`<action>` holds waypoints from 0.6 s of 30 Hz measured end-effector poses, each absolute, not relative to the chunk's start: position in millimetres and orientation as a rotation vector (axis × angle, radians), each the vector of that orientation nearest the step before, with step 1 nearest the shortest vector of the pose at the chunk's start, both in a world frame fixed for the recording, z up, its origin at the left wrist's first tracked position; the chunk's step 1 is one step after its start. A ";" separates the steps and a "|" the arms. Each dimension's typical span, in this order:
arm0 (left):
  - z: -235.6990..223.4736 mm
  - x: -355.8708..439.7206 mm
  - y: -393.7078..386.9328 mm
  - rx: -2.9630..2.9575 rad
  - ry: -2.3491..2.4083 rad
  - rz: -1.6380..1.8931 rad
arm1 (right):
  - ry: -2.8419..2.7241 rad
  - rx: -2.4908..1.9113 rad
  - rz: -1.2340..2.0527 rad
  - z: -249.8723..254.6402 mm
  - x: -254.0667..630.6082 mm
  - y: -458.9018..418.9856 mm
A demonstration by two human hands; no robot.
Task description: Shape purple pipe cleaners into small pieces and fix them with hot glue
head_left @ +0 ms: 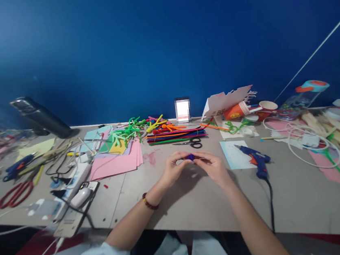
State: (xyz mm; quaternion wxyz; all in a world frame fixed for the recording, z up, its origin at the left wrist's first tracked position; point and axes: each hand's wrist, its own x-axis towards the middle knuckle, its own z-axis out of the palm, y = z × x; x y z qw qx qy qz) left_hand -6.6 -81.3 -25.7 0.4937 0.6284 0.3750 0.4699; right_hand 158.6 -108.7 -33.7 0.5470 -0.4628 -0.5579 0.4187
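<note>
Between my fingertips, just above the table, is a small dark purple piece, apparently a coiled pipe cleaner [191, 157]. My left hand [174, 167] pinches it from the left, and my right hand [213, 165] grips it from the right. Much of the piece is covered by my fingers. Beyond my hands lie black-handled scissors [195, 142] and a bundle of straight coloured pipe cleaners [175, 136]. A blue glue gun [256, 159] rests to the right, partly over a light blue and white sheet [233, 155].
Left are pink papers [116, 165], a power strip [75, 185], red-handled scissors [15, 194] and a leaning dark bottle [41, 117]. Bent green pipe cleaners [127, 131] pile up at the back. Right are paper cups [236, 111] and a coiled white cable [313, 144]. A blue wall [148, 48] closes the back.
</note>
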 end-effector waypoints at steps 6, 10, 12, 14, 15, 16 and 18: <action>-28.8 -4.0 -81.2 1.413 0.944 1.166 | -1.355 -1.087 0.985 -36.7 157.3 -108.6; -27.7 -4.5 -83.2 1.536 0.908 1.232 | -1.313 -1.053 1.019 -38.2 155.9 -107.8; -26.9 -5.8 -84.5 1.650 0.890 1.265 | -1.292 -1.042 1.037 -38.2 155.3 -107.6; -26.8 -7.9 -84.7 1.789 0.866 1.278 | -1.271 -1.039 1.044 -38.1 155.0 -107.5; -27.1 -9.2 -84.1 1.865 0.850 1.282 | -1.265 -1.041 1.042 -38.1 155.0 -107.5; -27.6 -10.5 -83.1 1.945 0.825 1.286 | -1.261 -1.044 1.036 -38.1 155.0 -107.4; -28.5 -12.7 -80.1 2.101 0.750 1.302 | -1.263 -1.051 1.023 -38.2 155.2 -107.3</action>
